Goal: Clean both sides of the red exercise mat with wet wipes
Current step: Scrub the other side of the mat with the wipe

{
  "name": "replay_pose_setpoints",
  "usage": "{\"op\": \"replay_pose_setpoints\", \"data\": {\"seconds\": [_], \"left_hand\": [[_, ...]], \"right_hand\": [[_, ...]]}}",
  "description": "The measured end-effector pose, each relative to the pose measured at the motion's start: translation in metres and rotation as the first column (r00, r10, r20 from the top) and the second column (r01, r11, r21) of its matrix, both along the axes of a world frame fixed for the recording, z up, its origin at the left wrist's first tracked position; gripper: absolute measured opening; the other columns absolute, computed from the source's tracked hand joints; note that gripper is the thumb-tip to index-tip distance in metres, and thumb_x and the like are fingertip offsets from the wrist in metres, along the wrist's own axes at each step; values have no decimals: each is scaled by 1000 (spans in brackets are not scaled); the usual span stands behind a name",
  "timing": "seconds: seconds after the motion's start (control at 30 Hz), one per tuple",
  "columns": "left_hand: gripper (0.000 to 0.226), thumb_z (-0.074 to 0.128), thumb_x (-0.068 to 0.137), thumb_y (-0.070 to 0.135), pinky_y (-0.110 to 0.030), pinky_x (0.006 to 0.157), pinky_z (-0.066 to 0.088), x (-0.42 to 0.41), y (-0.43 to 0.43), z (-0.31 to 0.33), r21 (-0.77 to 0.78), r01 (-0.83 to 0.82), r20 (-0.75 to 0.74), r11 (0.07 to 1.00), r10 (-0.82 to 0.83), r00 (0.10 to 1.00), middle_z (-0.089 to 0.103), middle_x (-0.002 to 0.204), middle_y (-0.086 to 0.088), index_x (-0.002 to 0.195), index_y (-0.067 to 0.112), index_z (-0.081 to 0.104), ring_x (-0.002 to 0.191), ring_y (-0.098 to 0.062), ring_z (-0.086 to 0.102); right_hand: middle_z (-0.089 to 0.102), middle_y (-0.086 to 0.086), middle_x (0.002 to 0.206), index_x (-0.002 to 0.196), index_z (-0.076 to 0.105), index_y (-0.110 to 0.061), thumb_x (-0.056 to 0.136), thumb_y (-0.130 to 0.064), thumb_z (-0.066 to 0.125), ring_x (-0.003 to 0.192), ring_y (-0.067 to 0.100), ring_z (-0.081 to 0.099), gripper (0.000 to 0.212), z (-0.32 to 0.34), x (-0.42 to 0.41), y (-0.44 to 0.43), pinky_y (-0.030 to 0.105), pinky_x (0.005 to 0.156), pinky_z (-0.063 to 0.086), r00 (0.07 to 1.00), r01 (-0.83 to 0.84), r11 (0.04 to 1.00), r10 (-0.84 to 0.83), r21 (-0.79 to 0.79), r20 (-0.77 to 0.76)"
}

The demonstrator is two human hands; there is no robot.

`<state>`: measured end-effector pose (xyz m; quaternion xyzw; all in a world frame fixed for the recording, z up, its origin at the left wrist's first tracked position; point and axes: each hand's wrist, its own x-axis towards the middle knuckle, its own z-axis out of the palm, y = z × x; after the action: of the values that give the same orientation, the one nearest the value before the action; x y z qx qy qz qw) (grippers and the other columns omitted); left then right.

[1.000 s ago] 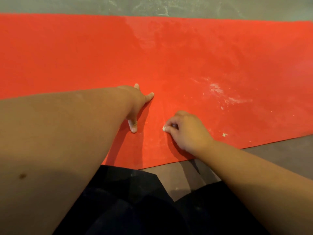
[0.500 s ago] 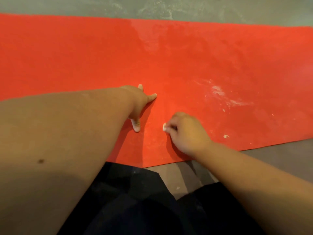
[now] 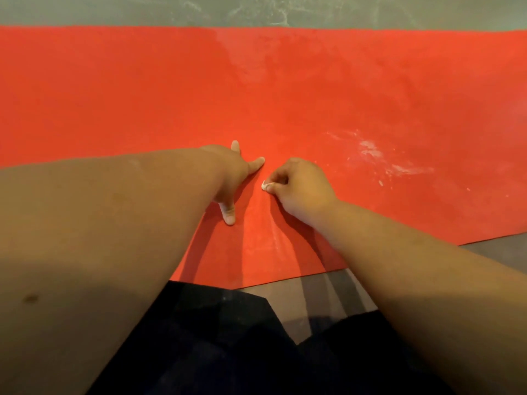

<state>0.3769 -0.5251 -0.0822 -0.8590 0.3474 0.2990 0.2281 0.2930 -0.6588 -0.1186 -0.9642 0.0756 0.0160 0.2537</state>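
Head camera: left hand (image 3: 231, 178) presses flat, fingers spread, on the red mat (image 3: 114, 95); just beside it, right hand (image 3: 301, 191) pinches a small white wad (image 3: 266, 186).

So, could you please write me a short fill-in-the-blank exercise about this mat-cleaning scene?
The left hand rests, fingers spread, on the ____ exercise mat.
The right hand pinches a small crumpled ____ wipe.
Whitish smudges mark the mat on the ____ hand's side.
Missing words: red; white; right.

Grey concrete floor (image 3: 342, 10), scuffed with pale marks
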Motion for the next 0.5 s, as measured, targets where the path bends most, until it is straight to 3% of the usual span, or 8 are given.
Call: {"op": "replay_pose_setpoints", "data": {"seconds": [0.07,0.2,0.33,0.4,0.5], "left_hand": [[137,83,58,57,-40,99,41,2,1,-1,-8,10,5,1000,-10,1000,-17,158,-18,147,40,-19,137,-34,37],[145,85,51,60,-39,98,42,5,8,-7,-76,10,39,997,-7,999,-9,160,-14,147,37,-21,133,-34,41],[143,83,54,62,-44,115,25,1,28,-9,-151,-82,-24,985,80,997,-10,161,-9,150,29,-18,146,-34,12],[140,82,56,62,-43,117,22,3,36,-3,-125,-85,-56,989,79,995,-13,160,-8,150,32,-17,147,-31,7],[139,81,53,65,-40,113,29,7,42,11,-23,-49,-53,999,48,997,-15,160,-10,146,43,-20,145,-32,19]], "right_hand": [[53,-10,71,93,75,-22,83,-32,69,91,20,60,16,-1,21,-3,20,67,30,1000,12,1000,-11,-23,7],[67,9,100,99,74,-20,87,-31,65,97,28,61,19,-6,48,0,28,72,39,999,44,992,-42,-115,16],[71,6,102,98,75,-20,87,-25,65,99,24,64,16,1,14,12,28,79,45,999,30,997,-31,-67,-8],[72,0,101,95,75,-20,88,-25,65,97,20,64,14,13,-25,15,26,78,45,993,-61,998,60,-8,-98],[65,-5,104,100,74,-22,92,-24,59,95,16,61,17,23,-81,16,27,82,48,930,-232,972,230,28,-286]]}}
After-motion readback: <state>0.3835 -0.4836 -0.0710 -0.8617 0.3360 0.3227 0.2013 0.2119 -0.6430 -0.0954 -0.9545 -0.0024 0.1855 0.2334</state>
